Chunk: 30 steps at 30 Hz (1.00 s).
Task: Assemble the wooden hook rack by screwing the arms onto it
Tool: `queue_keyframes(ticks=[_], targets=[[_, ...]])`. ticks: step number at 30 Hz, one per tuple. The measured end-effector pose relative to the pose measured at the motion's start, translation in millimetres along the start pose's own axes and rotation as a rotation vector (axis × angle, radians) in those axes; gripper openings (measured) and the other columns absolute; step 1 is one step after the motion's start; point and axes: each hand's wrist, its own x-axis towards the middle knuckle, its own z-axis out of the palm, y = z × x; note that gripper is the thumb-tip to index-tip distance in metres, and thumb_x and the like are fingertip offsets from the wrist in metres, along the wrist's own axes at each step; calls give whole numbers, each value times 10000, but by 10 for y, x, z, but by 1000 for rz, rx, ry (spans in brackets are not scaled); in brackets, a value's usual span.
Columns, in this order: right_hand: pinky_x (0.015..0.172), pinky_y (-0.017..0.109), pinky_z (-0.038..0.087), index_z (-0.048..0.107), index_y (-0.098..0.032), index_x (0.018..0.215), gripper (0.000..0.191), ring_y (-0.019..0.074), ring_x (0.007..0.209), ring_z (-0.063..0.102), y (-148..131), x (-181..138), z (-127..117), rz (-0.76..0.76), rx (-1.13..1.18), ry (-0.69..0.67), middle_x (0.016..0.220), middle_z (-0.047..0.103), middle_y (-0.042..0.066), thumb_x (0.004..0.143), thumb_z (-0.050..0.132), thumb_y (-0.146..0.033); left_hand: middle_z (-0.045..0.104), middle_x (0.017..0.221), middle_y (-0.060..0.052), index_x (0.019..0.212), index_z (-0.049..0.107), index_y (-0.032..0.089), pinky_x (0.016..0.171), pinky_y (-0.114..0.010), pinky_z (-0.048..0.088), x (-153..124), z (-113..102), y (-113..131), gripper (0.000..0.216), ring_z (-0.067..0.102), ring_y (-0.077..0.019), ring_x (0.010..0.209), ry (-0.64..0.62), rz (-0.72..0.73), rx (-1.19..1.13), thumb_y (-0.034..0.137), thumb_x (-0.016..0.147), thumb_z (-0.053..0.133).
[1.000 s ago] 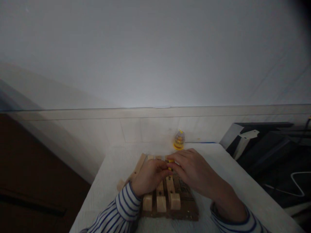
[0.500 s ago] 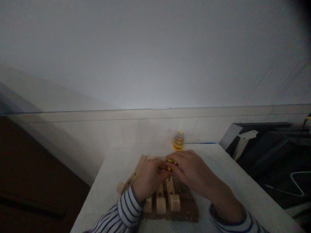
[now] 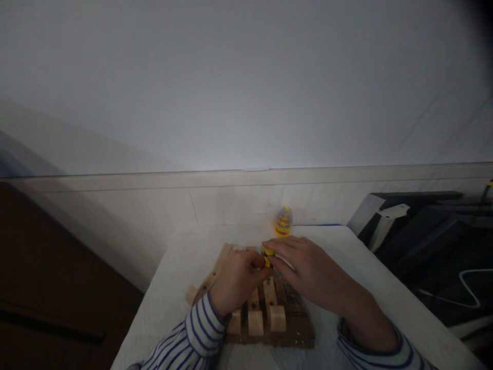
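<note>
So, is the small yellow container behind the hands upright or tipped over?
Upright: the yellow container stands on its wide base, top pointing up, on the white table beyond the right hand.

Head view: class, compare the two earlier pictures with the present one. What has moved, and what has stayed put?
Hardly anything. The left hand and right hand stay together at the small yellow piece over the wooden frame, with only slight finger shifts. The frame, the yellow container and the table have not moved.
</note>
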Motion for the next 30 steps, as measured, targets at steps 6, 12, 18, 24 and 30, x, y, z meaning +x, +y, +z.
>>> queue_keyframes(ticks=[6,12,18,24,30], targets=[[821,418,530,677,-150,1023,216,240,919,680,-13,17,17,-8,26,-31,1021,730,95,882,520,-106,691,691,-13,716,683,152,601,-233,391,11,9,0,160,598,-147,648,4,19,14,297,781,688],[795,391,529,687,-157,1002,215,227,889,685,-4,26,36,-14,27,-27,992,736,93,878,518,-112,695,702,-21,728,694,156,622,-245,406,3,10,1,171,608,-163,671,17,23,44,322,760,715],[785,393,526,683,-150,1042,235,233,868,689,-20,39,43,-15,46,-27,975,742,91,878,520,-110,690,699,-22,698,670,148,609,-238,410,4,14,-20,177,597,-155,651,11,13,-5,305,778,689],[773,357,518,674,-171,1064,247,214,872,690,-2,40,55,-6,47,-21,988,742,79,890,504,-121,682,669,-22,707,688,152,573,-231,402,0,39,-51,220,579,-147,612,-16,-29,-36,354,788,660],[721,368,504,682,-162,976,168,232,812,686,-18,40,40,30,-37,-52,904,741,75,888,539,-152,693,690,-30,762,719,153,575,-224,411,-2,30,-30,238,571,-145,619,-49,-21,-102,368,809,629]])
